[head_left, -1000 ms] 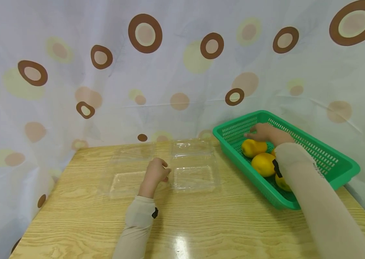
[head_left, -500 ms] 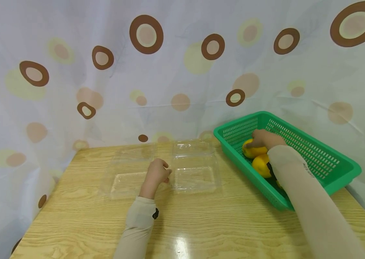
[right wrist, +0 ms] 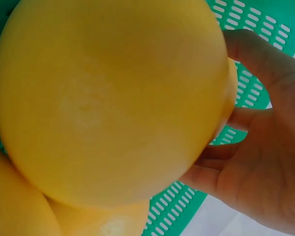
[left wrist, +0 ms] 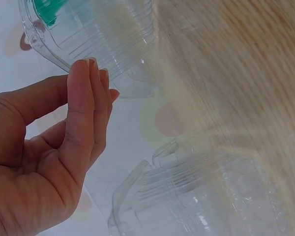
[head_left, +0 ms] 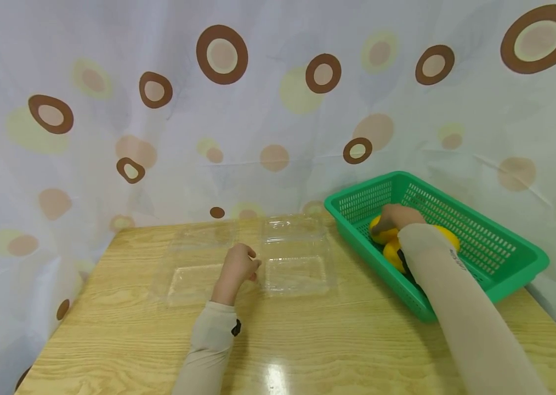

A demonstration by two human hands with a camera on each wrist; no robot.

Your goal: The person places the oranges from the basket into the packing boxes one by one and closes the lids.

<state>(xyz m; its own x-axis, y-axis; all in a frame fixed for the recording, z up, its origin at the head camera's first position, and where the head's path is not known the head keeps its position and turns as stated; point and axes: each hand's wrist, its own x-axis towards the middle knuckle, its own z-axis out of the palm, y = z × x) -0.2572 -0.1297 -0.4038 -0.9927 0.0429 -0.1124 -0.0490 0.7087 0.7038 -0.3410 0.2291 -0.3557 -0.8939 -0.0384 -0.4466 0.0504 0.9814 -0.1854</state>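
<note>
My left hand (head_left: 237,266) pinches the left edge of the right-hand clear plastic container (head_left: 300,274), thumb and fingertips meeting at its rim in the left wrist view. A second clear plastic container (head_left: 194,280) lies to the left of that hand. At the right, my right hand (head_left: 398,215) reaches down into a green basket (head_left: 529,262) and holds a rounded yellow fruit (head_left: 385,237). In the right wrist view a big, smooth yellow fruit (right wrist: 108,98) close to the camera mostly hides the held one, whose edge shows between thumb and fingers.
More yellow fruits (head_left: 447,236) lie in the basket beside and under my right forearm. The wooden table (head_left: 307,340) ends at a patterned cloth (head_left: 278,120) hanging behind it. The basket stands at the table's right side, near that cloth.
My right hand has come down from above the fruit, and its fingers have closed round one. The right forearm has swung left, uncovering fruit on its right. My left hand has stayed in place.
</note>
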